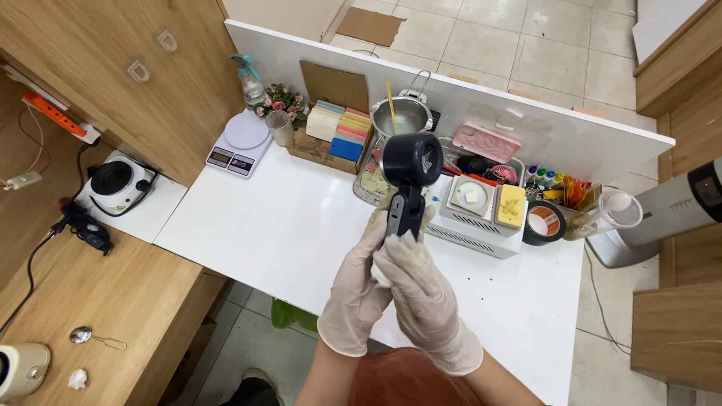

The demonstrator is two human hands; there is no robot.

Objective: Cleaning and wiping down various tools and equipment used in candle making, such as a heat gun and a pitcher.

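A black hand-held heat gun [410,169] with a round barrel stands upright over the white table [286,225]. Both my gloved hands wrap its handle. My left hand [359,289] grips the handle from the left side. My right hand [421,297] covers the lower handle from the right, pressing a small white cloth [380,269] against it. The barrel's mesh face points right, toward a white box-shaped appliance [477,225] carrying a white mould [471,197] and a yellow mould [511,205].
At the back stand a cardboard box of coloured bars [342,124], a steel pot with a stick [400,116], a spray bottle [250,83], a kitchen scale [239,141], a tape roll [544,223], small bottles [543,177]. A hot plate [116,182] sits left.
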